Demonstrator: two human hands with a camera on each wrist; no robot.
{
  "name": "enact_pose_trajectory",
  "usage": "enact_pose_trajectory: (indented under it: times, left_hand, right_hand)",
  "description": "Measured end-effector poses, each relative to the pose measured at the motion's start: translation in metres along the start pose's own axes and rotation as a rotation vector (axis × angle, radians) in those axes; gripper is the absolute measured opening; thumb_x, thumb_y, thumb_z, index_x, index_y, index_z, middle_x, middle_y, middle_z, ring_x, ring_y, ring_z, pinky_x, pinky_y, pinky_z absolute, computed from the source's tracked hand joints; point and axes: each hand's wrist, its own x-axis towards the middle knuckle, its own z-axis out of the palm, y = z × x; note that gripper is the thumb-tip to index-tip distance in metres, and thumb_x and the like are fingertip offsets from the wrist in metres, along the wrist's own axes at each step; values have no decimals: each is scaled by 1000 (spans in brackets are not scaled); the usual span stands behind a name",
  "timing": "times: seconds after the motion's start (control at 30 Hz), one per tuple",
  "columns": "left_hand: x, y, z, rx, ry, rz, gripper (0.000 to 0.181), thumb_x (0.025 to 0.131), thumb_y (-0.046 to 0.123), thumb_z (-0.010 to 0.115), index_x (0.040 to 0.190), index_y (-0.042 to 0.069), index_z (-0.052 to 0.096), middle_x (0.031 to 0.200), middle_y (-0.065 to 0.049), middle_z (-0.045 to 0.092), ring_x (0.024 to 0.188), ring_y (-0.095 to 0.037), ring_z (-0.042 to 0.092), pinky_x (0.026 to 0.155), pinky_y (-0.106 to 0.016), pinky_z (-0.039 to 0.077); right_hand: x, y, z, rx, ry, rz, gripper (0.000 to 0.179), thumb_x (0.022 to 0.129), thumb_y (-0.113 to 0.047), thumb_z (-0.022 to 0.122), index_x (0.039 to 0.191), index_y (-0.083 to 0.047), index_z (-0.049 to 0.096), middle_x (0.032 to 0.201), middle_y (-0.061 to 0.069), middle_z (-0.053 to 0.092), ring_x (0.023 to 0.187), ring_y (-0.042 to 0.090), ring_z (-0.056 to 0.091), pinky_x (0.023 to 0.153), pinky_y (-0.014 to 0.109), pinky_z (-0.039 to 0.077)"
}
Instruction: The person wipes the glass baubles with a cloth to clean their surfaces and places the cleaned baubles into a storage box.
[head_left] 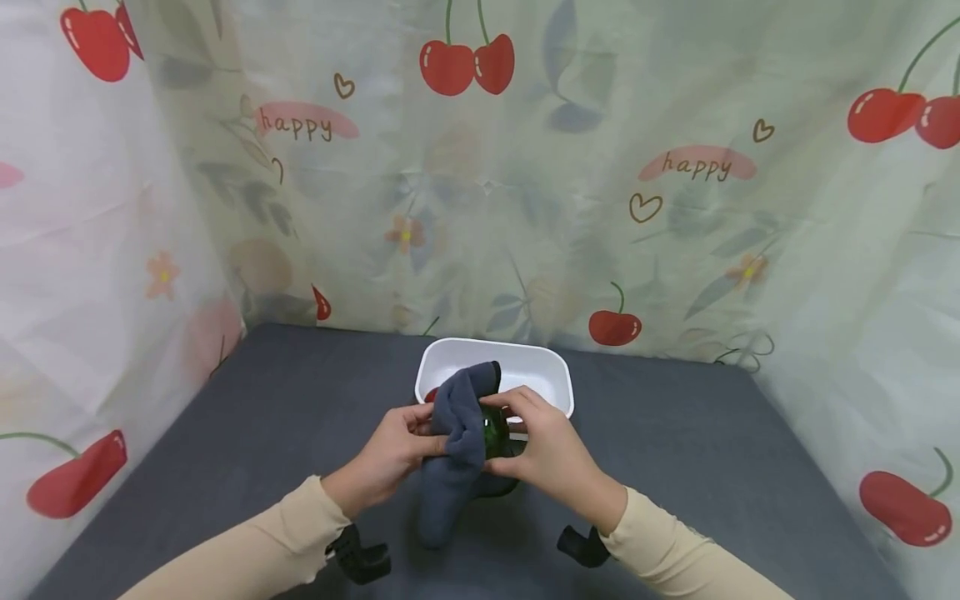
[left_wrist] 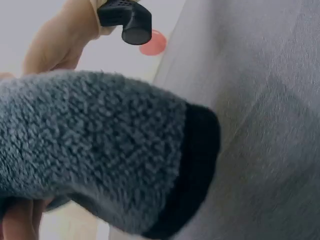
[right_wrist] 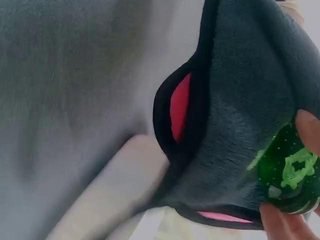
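Note:
My left hand [head_left: 392, 454] pinches a folded blue-grey fleece cloth [head_left: 457, 417] with black trim, its lower end hanging toward the table. Pink lining shows at the cloth's edges [right_wrist: 180, 107] in the right wrist view. My right hand [head_left: 551, 437] grips a shiny dark-green rounded object [head_left: 493, 432] between thumb and fingers. Light-green markings show on this green object [right_wrist: 290, 172] in the right wrist view; its kind is not clear. The cloth lies against its left side and hides part of it. Cloth [left_wrist: 100, 145] fills much of the left wrist view.
Behind the hands stands a white tray [head_left: 551, 367] on the dark grey tabletop [head_left: 645, 417]. Something red [head_left: 431, 395] shows at its left, partly hidden by the cloth. A patterned curtain [head_left: 480, 208] surrounds the table. Black wrist-worn devices [head_left: 363, 557] sit below both wrists.

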Motion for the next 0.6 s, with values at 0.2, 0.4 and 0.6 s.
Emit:
enact_pose_trajectory:
  times: [0.2, 0.4, 0.6]
  left_hand:
    - [-2, 0, -5, -46, -36, 0, 22, 87, -3, 60, 100, 13, 67, 80, 6, 66, 69, -2, 60, 62, -17, 51]
    - [-1, 9, -2, 9, -26, 46, 36, 84, -2, 68, 120, 1, 64, 100, 0, 69, 91, -10, 65, 75, -27, 56]
    - [-3, 9, -1, 113, 39, 35, 50, 80, 2, 74, 127, -7, 58, 105, -2, 70, 91, -12, 67, 76, -28, 57]
  right_hand:
    - [-2, 7, -2, 487, -75, 134, 69, 65, -4, 88, 127, -15, 59, 126, 7, 57, 104, 18, 62, 86, 30, 55]
    - [-2, -2, -2, 43, 5, -49, 69, 62, -14, 91, 124, -17, 61, 119, -2, 58, 105, 11, 58, 85, 25, 55]
    - [-6, -2, -1, -82, 16, -129, 65, 62, -6, 90, 121, -13, 62, 115, 1, 59, 101, 14, 63, 81, 24, 56]
